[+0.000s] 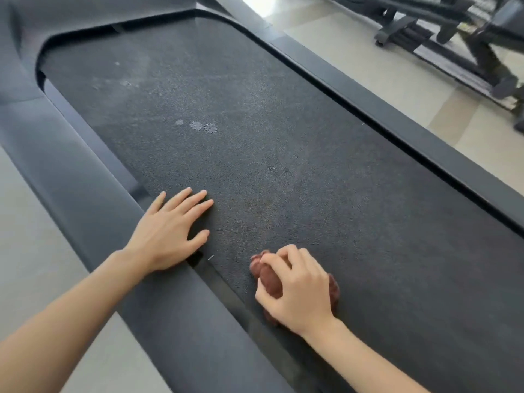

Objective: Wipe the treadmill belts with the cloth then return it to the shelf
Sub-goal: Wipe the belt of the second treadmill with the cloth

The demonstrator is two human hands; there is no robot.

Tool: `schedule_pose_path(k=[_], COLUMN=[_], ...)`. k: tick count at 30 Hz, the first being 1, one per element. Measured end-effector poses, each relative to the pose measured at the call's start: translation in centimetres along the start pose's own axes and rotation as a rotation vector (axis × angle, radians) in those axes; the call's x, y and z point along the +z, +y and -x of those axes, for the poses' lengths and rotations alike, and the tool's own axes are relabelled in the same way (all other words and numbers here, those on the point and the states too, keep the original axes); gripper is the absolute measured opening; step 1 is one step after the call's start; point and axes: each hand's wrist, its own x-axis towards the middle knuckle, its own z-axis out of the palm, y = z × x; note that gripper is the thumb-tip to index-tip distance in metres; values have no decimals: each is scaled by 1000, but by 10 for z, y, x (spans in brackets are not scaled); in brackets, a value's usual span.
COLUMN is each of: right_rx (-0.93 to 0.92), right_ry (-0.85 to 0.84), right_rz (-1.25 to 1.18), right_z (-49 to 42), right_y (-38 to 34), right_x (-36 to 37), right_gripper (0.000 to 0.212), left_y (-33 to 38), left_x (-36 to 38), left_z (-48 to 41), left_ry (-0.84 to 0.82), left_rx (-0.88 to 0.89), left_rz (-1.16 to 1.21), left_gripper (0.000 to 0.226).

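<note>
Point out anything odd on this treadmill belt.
Pale blotchy spots sit mid-belt, a fainter whitish smear farther up; both stand out on the dark belt. The cloth in the right hand is short of them.

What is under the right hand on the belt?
A crumpled reddish-brown cloth, gripped by the right hand on the belt. Its middle and the belt beneath are hidden.

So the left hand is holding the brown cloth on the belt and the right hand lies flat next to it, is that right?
No, the hands are swapped. In the head view the right hand grips the bunched brown cloth on the belt, while the left hand lies flat beside it with fingers spread, at the belt's edge.
</note>
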Motion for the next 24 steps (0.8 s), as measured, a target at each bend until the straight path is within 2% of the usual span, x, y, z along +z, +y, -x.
schedule_pose_path(k=[10,13,19,24], right_rx=[-95,-4,149,300], right_ry=[24,32,80,79], right_rz=[-61,-34,114,176], right_z=[-37,-81,-205,-272], right_y=[7,16,54,88], right_x=[11,22,58,70], right_gripper=[25,23,29,38], left_y=[-5,-6,-7,-9], left_x=[3,4,8,10], left_z=[9,9,9,9], left_ry=[-4,-10,24,61], left_rx=[-3,-9,-6,-15], left_rz=[44,32,70,75], left_gripper=[69,69,68,68])
